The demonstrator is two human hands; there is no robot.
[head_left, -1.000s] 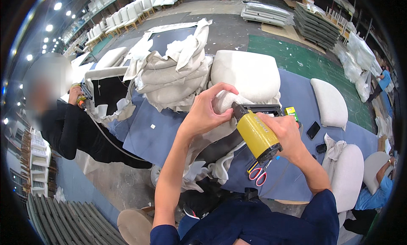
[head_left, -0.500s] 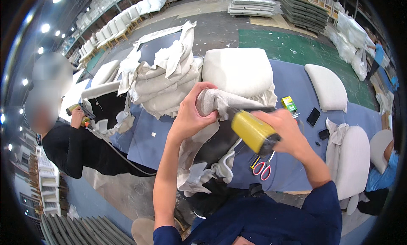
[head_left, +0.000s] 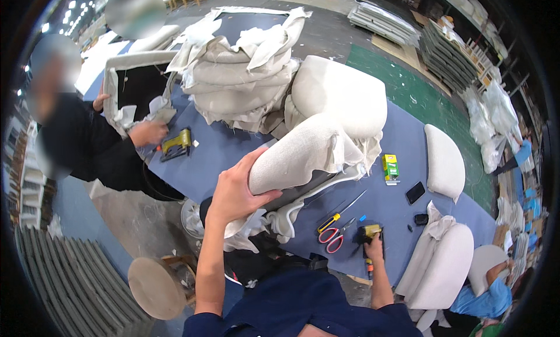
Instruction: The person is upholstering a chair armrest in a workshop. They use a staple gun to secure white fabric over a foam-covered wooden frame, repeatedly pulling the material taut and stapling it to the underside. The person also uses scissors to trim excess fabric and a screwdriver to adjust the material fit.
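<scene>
My left hand (head_left: 236, 188) grips the edge of a pale cream upholstered seat pad (head_left: 297, 153), thumb on one side and fingers on the other. The pad is tilted up, and its loose fabric edge hangs toward the table. Low at the right, my right hand (head_left: 374, 249) is closed around a yellow and black staple gun (head_left: 371, 229) at the table's near edge. Left of it lie red-handled scissors (head_left: 333, 239) and a screwdriver (head_left: 329, 221) with a yellow and black handle.
Behind stand a pile of fabric-covered pads (head_left: 239, 83) and a white pad (head_left: 341, 95). On the blue table (head_left: 402, 141) are a green-yellow box (head_left: 391, 168), a phone (head_left: 415, 193) and more pads (head_left: 446, 162). At left, a co-worker's hand (head_left: 149, 133) is near another staple gun (head_left: 177, 144).
My right hand has carried the staple gun away from the pad, down and right to the table's near edge. The pad has tilted up. The co-worker's staple gun is now on the table.
</scene>
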